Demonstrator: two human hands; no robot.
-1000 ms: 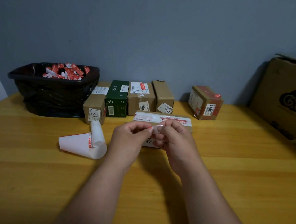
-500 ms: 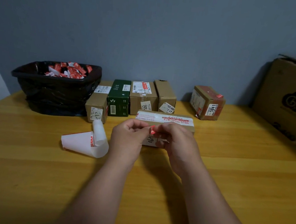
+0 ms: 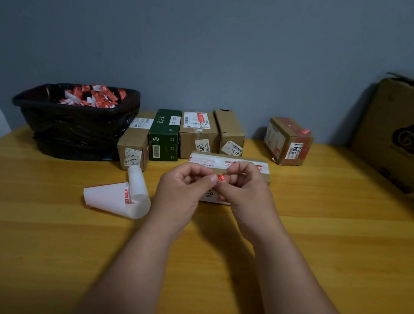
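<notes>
Both my hands meet over the middle of the wooden table. My left hand point(image 3: 181, 191) and my right hand point(image 3: 246, 192) pinch a small red sticker point(image 3: 221, 177) between their fingertips. Right behind them lies a long cardboard parcel point(image 3: 245, 164) with a white and red label on top; its front is mostly hidden by my hands. A curled strip of white label backing paper point(image 3: 118, 197) with a red sticker on it lies to the left of my left hand.
A black-lined bin point(image 3: 77, 124) full of red and white scraps stands at the back left. Several small parcels point(image 3: 199, 136) and a green box point(image 3: 164, 136) line the wall. Another parcel point(image 3: 289, 144) sits back right, a large carton point(image 3: 404, 140) at the right edge.
The white paper seen between my fingertips a second ago is gone; a small red sticker now shows there. My hands stay close together in front of the long parcel.
</notes>
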